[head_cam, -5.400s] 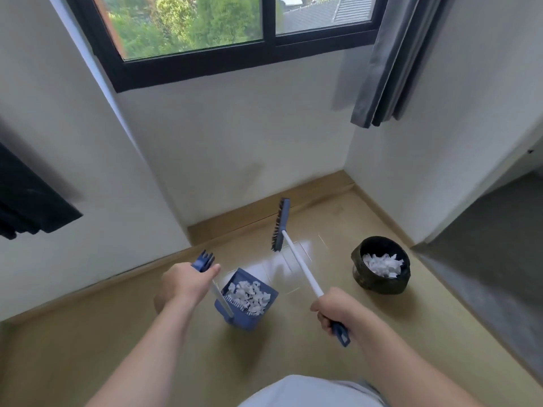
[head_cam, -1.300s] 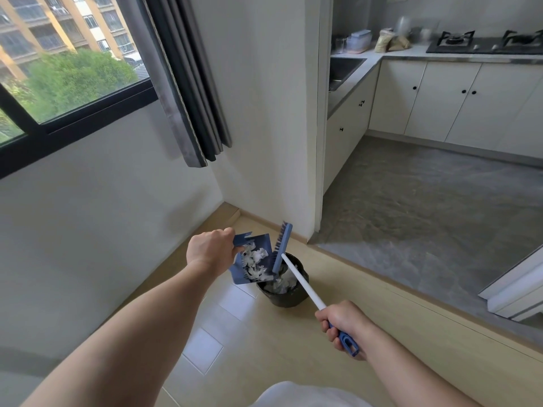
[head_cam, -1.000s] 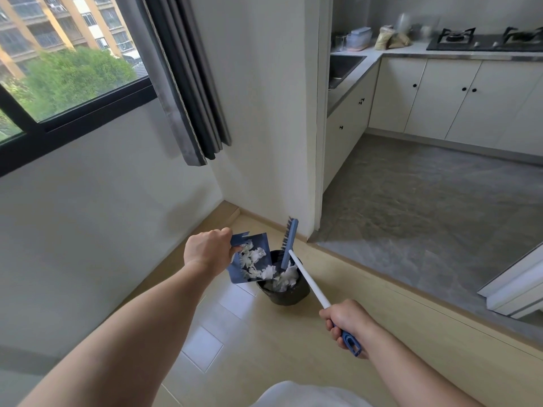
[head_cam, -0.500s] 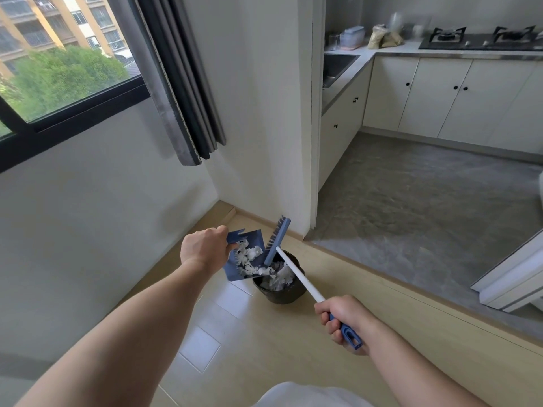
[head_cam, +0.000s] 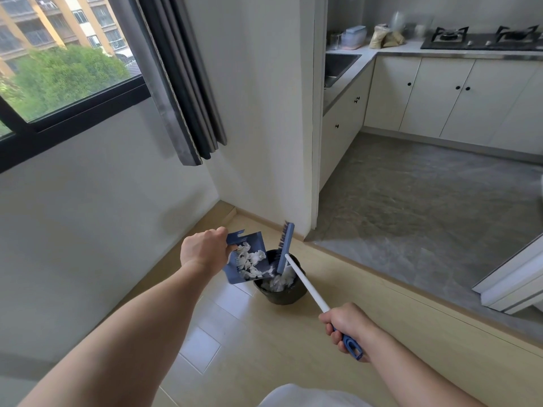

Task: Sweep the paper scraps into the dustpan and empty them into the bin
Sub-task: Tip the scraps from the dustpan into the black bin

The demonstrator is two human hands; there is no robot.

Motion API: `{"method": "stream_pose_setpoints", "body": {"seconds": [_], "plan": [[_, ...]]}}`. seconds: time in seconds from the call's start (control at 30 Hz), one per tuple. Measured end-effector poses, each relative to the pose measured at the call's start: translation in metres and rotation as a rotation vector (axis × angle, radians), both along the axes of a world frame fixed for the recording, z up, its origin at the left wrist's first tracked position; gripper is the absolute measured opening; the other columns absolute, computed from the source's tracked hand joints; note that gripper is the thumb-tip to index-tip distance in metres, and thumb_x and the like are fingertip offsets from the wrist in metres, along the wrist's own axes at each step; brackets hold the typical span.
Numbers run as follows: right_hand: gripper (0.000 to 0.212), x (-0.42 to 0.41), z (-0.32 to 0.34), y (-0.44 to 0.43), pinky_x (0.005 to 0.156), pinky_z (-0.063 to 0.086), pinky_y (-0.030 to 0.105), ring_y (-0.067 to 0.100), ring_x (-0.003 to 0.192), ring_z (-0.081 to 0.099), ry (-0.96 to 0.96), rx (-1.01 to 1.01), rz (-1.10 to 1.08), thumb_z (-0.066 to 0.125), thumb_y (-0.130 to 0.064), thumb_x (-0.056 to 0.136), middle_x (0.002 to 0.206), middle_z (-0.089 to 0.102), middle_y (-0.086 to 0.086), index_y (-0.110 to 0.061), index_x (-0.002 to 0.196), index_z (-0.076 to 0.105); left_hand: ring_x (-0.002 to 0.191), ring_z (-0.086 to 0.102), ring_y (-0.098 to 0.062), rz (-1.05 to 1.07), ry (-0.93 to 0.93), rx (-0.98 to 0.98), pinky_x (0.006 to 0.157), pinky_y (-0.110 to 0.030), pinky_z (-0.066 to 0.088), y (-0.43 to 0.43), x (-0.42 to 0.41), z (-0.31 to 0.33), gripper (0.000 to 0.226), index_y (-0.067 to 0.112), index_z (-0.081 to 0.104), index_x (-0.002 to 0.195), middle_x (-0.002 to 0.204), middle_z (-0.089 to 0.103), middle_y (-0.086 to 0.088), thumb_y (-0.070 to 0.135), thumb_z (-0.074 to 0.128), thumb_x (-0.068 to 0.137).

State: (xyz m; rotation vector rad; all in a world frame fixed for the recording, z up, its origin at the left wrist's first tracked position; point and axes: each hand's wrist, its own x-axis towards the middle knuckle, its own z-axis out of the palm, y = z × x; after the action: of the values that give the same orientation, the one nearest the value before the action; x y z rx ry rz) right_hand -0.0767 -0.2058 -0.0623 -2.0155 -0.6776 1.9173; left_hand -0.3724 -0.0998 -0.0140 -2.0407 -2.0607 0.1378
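Note:
My left hand [head_cam: 204, 252] grips the handle of a blue dustpan [head_cam: 235, 276], which is tilted steeply over the left rim of a black bin [head_cam: 280, 295]. White paper scraps [head_cam: 249, 261] cling inside the pan, and more lie in the bin. My right hand [head_cam: 345, 327] holds the blue grip of a white-handled broom [head_cam: 305, 283]. Its blue brush head [head_cam: 285, 248] stands upright over the bin, just right of the pan's mouth.
The bin stands on light wood flooring near a white wall corner [head_cam: 296, 171]. A grey curtain [head_cam: 182, 83] hangs by the window on the left. To the right a raised grey-tiled kitchen floor [head_cam: 411, 201] with white cabinets [head_cam: 440, 98] begins.
Since 5.4 s ago I carried the full dustpan to the bin and tipped it. In the last second the brush head shifted beside the pan's mouth; scraps slid toward the bin.

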Motion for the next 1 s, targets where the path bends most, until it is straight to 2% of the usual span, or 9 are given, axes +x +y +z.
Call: {"method": "stream_pose_setpoints", "body": {"seconds": [0.2, 0.6, 1.0], "plan": [[0.022, 0.007, 0.001, 0.006, 0.034, 0.032, 0.017, 0.007, 0.036, 0.039, 0.014, 0.0, -0.042, 0.058, -0.013, 0.095, 0.049, 0.048, -0.003, -0.01, 0.073, 0.056, 0.084, 0.069, -0.027, -0.002, -0.003, -0.001, 0.061, -0.031, 0.042, 0.003, 0.0, 0.0, 0.038, 0.022, 0.057, 0.099, 0.092, 0.071, 0.001, 0.058, 0.049, 0.097], [0.026, 0.002, 0.012, 0.011, 0.032, 0.028, 0.017, 0.005, 0.036, 0.035, 0.158, 0.009, -0.082, 0.06, -0.016, 0.095, 0.05, 0.046, -0.005, -0.013, 0.07, 0.052, 0.083, 0.069, -0.028, -0.031, 0.004, -0.012, 0.061, -0.031, 0.043, 0.006, 0.005, -0.002, 0.04, 0.022, 0.058, 0.099, 0.091, 0.071, 0.002, 0.06, 0.049, 0.096], [0.024, -0.001, -0.009, 0.006, 0.034, 0.029, 0.017, 0.006, 0.035, 0.036, 0.085, -0.037, -0.048, 0.06, -0.017, 0.094, 0.052, 0.047, -0.003, -0.013, 0.071, 0.053, 0.081, 0.069, -0.026, -0.039, 0.005, -0.006, 0.059, -0.031, 0.039, -0.002, 0.006, -0.002, 0.041, 0.023, 0.057, 0.097, 0.09, 0.07, 0.003, 0.062, 0.047, 0.097]]}}
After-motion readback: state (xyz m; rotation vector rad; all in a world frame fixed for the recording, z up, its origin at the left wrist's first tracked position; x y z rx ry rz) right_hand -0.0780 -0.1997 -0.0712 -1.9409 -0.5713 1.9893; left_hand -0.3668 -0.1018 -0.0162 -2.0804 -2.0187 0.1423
